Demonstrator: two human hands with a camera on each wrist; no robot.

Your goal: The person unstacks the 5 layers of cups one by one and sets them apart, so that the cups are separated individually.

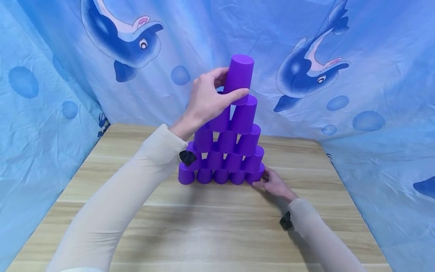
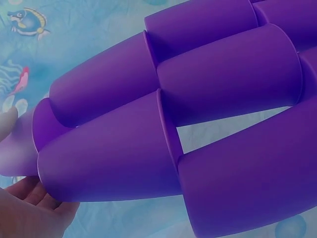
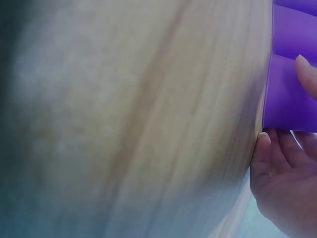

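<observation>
Purple cups (image 1: 221,176), all mouth down, stand stacked as a pyramid in rows that narrow upward. At the peak my left hand (image 1: 207,96) grips the top cup (image 1: 240,71), thumb across its front and fingers round the far side. That cup's rim sits right at the bases of the two cups below, one of them the right-hand cup (image 1: 244,115). Low on the right, my right hand (image 1: 275,184) holds the end cup (image 3: 290,96) of the bottom row, with its thumb in front and fingers along its outer side. In the left wrist view, the left fingers are partly hidden behind cups.
The pyramid stands on a wooden table (image 1: 204,234), towards its back edge. Behind and beside the table hangs a blue sheet (image 1: 224,22) printed with dolphins. Gaps show between neighbouring cups. Each sleeve cuff carries a small black device (image 1: 187,158).
</observation>
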